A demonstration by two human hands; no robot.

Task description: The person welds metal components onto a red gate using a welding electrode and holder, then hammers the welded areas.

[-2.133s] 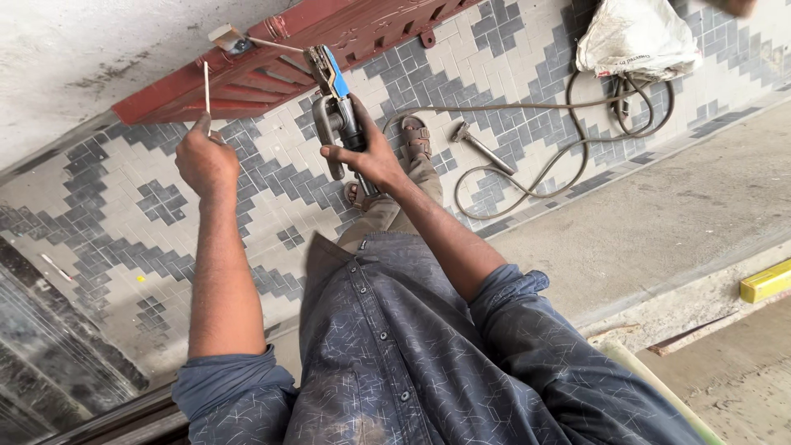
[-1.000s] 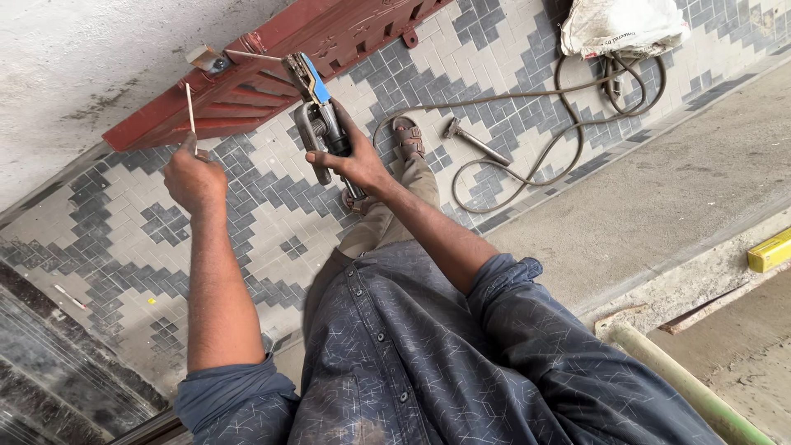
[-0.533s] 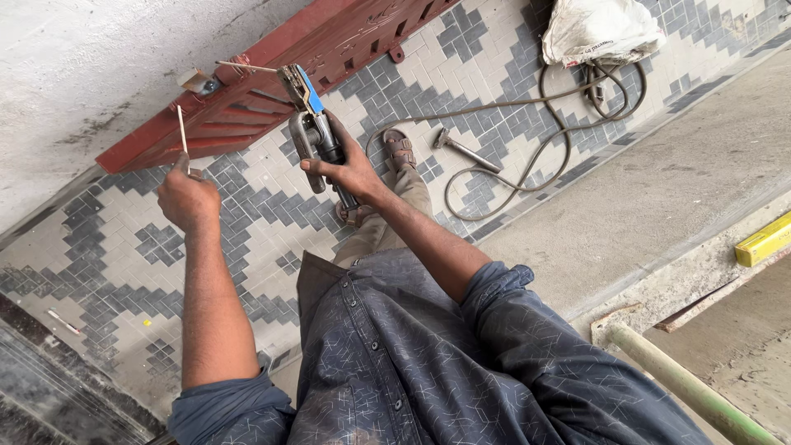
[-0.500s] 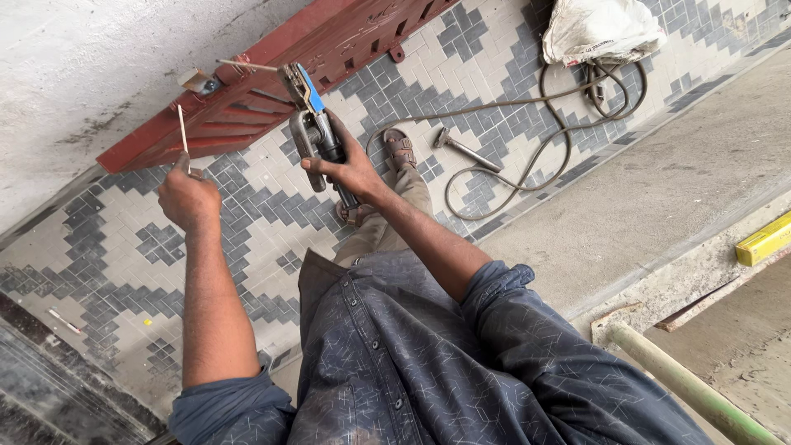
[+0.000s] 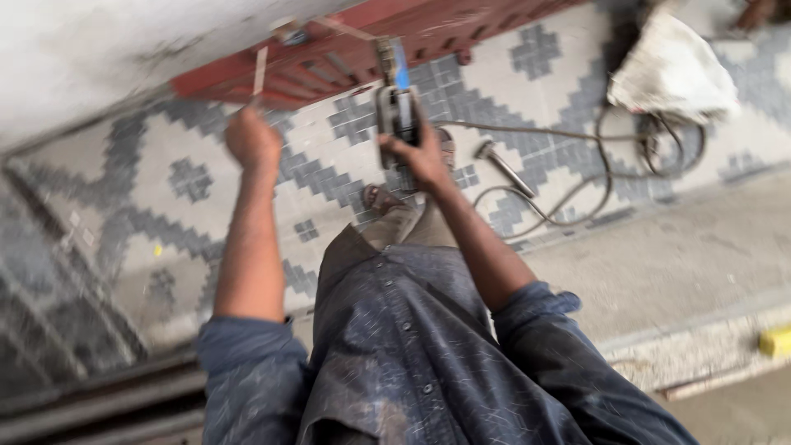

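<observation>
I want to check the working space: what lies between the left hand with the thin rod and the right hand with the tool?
In the head view, only patterned floor tiles show between the left hand and right hand, far below; nothing hangs there.

Dark blue button-front shirt (image 5: 428,354) streaked with pale dust and scratchy marks, small buttons down the placket, both sleeves rolled to the elbow, bare forearms, khaki trousers (image 5: 408,227) below the hem, brown sandal (image 5: 377,198) on one foot, all motion-blurred
</observation>
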